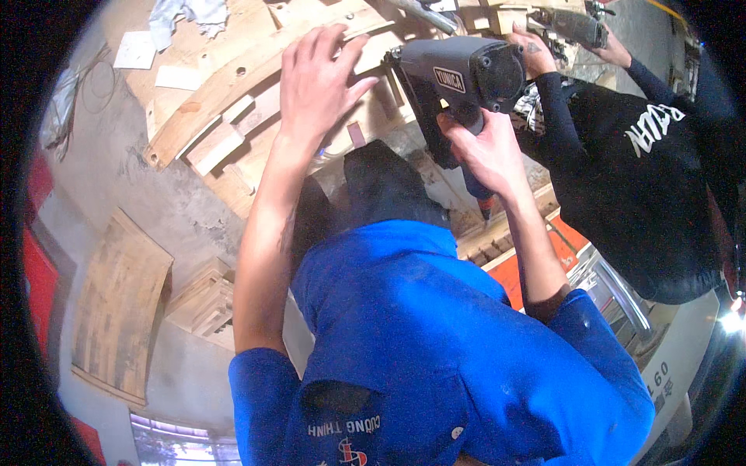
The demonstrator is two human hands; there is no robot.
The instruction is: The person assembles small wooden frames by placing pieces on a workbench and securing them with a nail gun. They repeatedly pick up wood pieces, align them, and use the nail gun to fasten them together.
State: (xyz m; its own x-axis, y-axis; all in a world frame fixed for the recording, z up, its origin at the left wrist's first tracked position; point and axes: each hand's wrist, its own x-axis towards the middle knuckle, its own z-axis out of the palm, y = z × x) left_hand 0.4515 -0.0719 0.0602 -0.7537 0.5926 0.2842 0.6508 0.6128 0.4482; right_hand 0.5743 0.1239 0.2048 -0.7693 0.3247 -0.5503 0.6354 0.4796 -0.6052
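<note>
The person's bare left forearm rises almost straight up from a blue short sleeve (pixel 260 388), and the left hand (pixel 322 78) lies back upward with its fingers parted over a long pale wooden frame (pixel 249 74), thumb stretched toward the right; whether the palm presses on the wood cannot be told. The right forearm slants up and leftward, elbow bent, and the right hand (pixel 489 151) is clamped around the handle of a dark grey nail gun (pixel 466 66) with a thick, round-capped head. The gun sits just right of the left hand, above the frame's right part, its narrow nose end pointing left toward the left fingers; it cannot be told whether the nose touches wood. A red-orange fitting (pixel 486 206) shows below the handle. Behind the right forearm stands an orange-red, flat-sided object (pixel 567 235) with pale wooden strips along its upper edge; whether it is a bin holding them is unclear. At upper left, pale rectangular sheets (pixel 177 78) and a crumpled grey-white cloth (pixel 186 17) lie on the wood. At lower left are a broad wooden panel (pixel 124 303) and stacked wooden pieces (pixel 203 303). To the right, a co-worker in black (pixel 629 186) grips a dark tool (pixel 575 28).
</note>
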